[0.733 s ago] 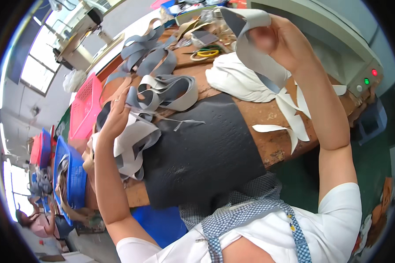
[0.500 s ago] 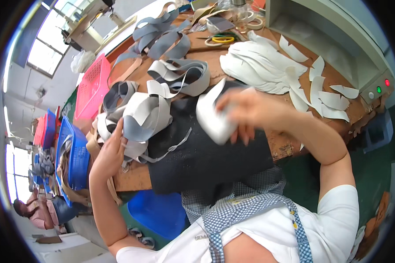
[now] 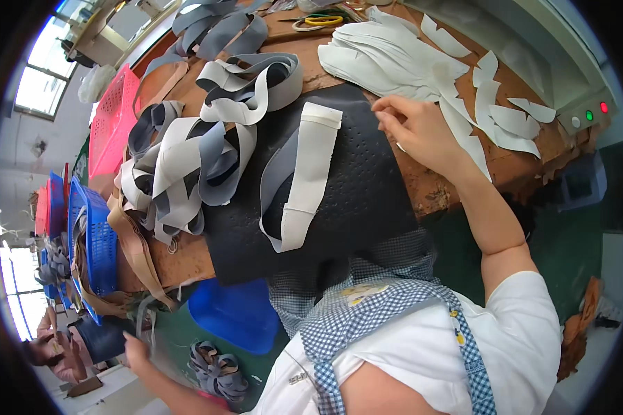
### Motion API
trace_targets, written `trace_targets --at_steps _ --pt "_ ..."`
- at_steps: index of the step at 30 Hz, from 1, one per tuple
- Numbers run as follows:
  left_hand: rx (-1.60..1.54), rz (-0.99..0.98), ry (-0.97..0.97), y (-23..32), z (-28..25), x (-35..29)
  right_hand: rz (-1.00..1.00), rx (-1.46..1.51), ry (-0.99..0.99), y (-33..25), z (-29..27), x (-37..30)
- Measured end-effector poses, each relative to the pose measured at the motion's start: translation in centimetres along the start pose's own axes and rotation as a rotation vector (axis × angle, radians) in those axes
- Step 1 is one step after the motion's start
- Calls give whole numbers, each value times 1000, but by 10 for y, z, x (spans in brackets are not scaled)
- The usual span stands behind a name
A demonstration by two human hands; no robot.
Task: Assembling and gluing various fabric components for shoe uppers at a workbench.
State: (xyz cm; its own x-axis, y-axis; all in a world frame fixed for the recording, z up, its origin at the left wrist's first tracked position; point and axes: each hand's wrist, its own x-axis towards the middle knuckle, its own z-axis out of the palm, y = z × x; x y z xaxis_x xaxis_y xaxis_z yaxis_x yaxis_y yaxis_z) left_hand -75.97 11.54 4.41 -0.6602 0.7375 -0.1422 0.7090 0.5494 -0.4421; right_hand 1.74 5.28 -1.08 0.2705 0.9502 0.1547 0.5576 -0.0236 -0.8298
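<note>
A white and grey shoe-upper piece (image 3: 301, 176) lies flat on the black perforated mat (image 3: 367, 200) in front of me. My right hand (image 3: 415, 131) rests at the mat's right edge with its fingertips pinched together, and nothing shows between them. It sits beside loose white cut pieces (image 3: 387, 59). My left hand (image 3: 137, 344) hangs low at the left, below the table edge, with fingers loosely apart and holding nothing. It is close to a bundle of grey straps (image 3: 218, 370) on the floor.
A heap of grey and white upper pieces (image 3: 180, 166) covers the mat's left side, with more (image 3: 253, 79) behind. Pink (image 3: 111, 117) and blue (image 3: 93, 235) baskets stand at the left. Yellow-handled scissors (image 3: 311, 22) lie far back. A blue stool (image 3: 235, 315) is under the table.
My right hand has laid the white piece on the mat and let go of it. My left hand has left the heap and dropped below the table edge.
</note>
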Motion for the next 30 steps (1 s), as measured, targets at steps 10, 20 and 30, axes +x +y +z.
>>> trace_targets --at_steps 10,20,30 --pt "-1027 1203 -60 325 -78 -278 390 -165 -258 8 54 85" --pt "-1310 1095 81 435 -68 -252 449 1335 12 16 13 -3" --pt "-1278 1451 118 412 -100 -356 337 1206 185 32 -4 -64"
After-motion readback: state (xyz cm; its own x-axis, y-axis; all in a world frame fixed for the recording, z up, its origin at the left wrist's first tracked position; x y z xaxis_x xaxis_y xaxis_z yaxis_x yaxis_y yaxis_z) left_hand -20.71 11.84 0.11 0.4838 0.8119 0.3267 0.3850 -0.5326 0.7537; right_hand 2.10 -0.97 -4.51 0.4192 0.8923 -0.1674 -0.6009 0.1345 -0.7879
